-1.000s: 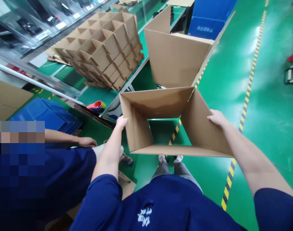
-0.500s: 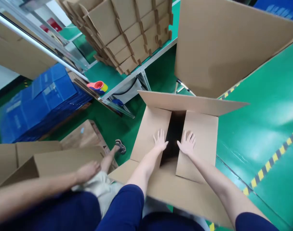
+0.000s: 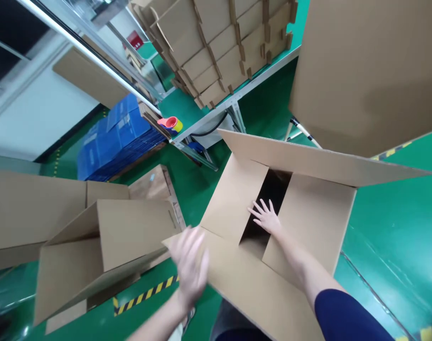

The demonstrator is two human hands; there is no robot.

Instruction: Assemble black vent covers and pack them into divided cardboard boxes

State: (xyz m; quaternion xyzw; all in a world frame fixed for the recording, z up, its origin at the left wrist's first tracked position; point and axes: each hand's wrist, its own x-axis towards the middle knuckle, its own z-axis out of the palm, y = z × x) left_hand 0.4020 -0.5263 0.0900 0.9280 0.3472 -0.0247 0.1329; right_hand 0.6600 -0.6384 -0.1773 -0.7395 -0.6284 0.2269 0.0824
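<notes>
An open cardboard box (image 3: pixel 233 199) stands in front of me. Its two side flaps are folded inward with a dark gap between them, while the far flap (image 3: pixel 294 154) and the near flap (image 3: pixel 251 279) stick outward. My right hand (image 3: pixel 265 217) is spread over the gap, its wrist above the right side flap (image 3: pixel 315 203). At the left corner of the near flap is my left hand (image 3: pixel 190 263), blurred, fingers stretched and thumb apart. Whether it touches the flap I cannot tell.
Another open carton (image 3: pixel 138 232) stands at left by a wooden pallet (image 3: pixel 173 189). Behind are blue stacked boxes (image 3: pixel 120 132), a green-topped table (image 3: pixel 187 111) with stacked cardboard (image 3: pixel 219 52) and a tape roll (image 3: pixel 171 124). A large cardboard sheet (image 3: pixel 361 76) rises at right.
My left hand has left the left side flap for the near flap's left corner. My right hand has shifted left over the gap. A co-worker's arm at left is gone from view.
</notes>
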